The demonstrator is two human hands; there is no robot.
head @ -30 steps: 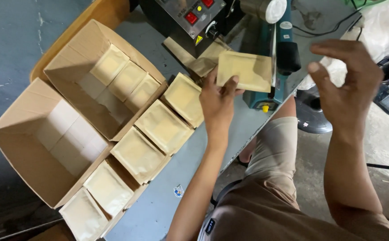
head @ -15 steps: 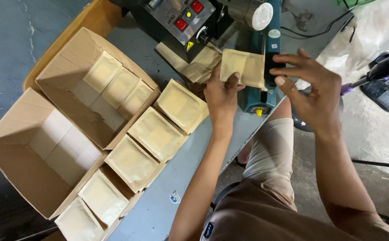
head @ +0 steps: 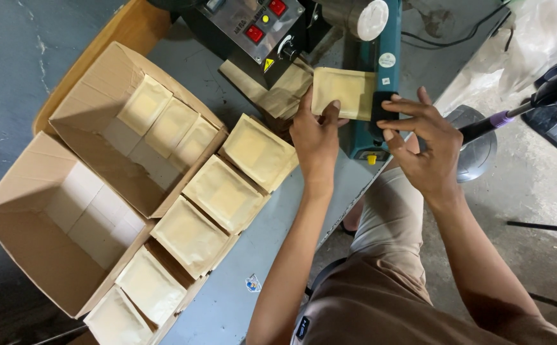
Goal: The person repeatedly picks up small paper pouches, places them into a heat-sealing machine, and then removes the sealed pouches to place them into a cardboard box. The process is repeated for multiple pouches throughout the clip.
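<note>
My left hand point(head: 317, 137) pinches the lower left edge of a flat tan paper pouch point(head: 343, 92) and holds it against the teal sealing machine point(head: 381, 70). My right hand point(head: 422, 144) rests its fingers on the machine's black press handle point(head: 382, 108) at the pouch's right edge. A row of several filled tan pouches point(head: 224, 191) lies on the grey table to the left of my left arm.
Two open cardboard boxes stand at the left: one point(head: 99, 121) holds upright pouches, the other point(head: 20, 230) shows pale liners inside. A black control unit with red buttons point(head: 253, 29) stands behind the sealer. The table edge point(head: 329, 230) runs diagonally past my knees.
My right hand came down from the open air at the right onto the sealer's black handle. The pouch in my left hand moved into the sealer.
</note>
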